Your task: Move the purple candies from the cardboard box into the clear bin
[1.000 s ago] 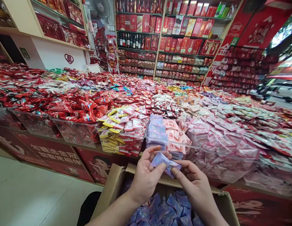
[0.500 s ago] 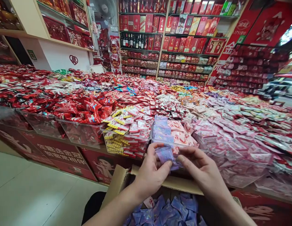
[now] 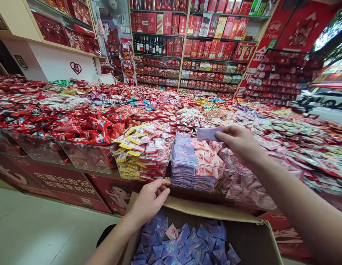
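My right hand pinches a purple candy packet by its right end, above the back of a clear plastic bin. In that bin, purple packets are stacked in a row on the left, beside pink packets. My left hand hangs lower, in front of the bins and over the edge of a cardboard box. Its fingers are curled towards the thumb, and no packet shows in them. Loose purple packets fill the box, with one pink-white packet among them.
Left of this bin stands a bin of yellow and red packets; to the right lie pink packets. Heaps of red wrapped sweets spread across the counter. Shelves of red boxes and bottles rise behind.
Both hands were together at the purple packet; they have parted. My right hand has carried it up over the bin, while my left has moved down and left. The view has shifted slightly.
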Motion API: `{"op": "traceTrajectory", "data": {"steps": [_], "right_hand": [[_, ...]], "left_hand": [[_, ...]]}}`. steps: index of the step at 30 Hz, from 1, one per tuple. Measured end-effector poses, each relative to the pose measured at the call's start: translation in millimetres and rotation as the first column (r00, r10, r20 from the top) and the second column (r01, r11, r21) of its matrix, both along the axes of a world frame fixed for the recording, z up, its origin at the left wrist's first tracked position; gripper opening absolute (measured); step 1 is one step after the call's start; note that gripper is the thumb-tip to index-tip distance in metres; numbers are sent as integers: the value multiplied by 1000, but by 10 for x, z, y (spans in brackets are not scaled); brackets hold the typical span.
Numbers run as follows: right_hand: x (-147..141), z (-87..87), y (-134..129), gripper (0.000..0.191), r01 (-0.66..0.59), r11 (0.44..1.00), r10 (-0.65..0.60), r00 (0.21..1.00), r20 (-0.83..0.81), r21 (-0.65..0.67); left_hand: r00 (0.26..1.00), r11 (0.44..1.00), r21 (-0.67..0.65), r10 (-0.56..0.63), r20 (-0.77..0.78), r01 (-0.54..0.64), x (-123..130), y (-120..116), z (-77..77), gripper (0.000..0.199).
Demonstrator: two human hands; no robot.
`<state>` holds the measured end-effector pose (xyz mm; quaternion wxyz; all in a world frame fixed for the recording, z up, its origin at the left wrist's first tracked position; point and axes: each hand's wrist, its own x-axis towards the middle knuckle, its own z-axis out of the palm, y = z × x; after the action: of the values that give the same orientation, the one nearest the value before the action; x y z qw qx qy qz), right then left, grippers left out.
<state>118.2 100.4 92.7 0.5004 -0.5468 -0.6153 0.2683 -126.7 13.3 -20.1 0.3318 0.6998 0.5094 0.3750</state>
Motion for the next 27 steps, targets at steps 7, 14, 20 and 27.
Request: {"op": "traceTrajectory", "data": {"steps": [7, 14, 20, 27], "right_hand": [[-455, -217, 715, 23, 18, 977, 7, 993, 120, -211], [-572, -369, 730, 27, -40, 946, 135, 951, 277, -323], [-486, -57, 748, 20, 17, 989, 99, 673, 733, -149], [-260, 47, 719, 18, -99, 911, 410, 298, 862, -399]], "left_hand": [[999, 999, 49, 20, -30, -18, -5, -21, -41, 20], [998, 993, 111, 46, -54, -40, -32, -25, -85, 19], [995, 991, 132, 46, -85, -35, -34, -31, -92, 19], [991, 990, 135, 56, -123, -39, -29, -30, -75, 19]]}}
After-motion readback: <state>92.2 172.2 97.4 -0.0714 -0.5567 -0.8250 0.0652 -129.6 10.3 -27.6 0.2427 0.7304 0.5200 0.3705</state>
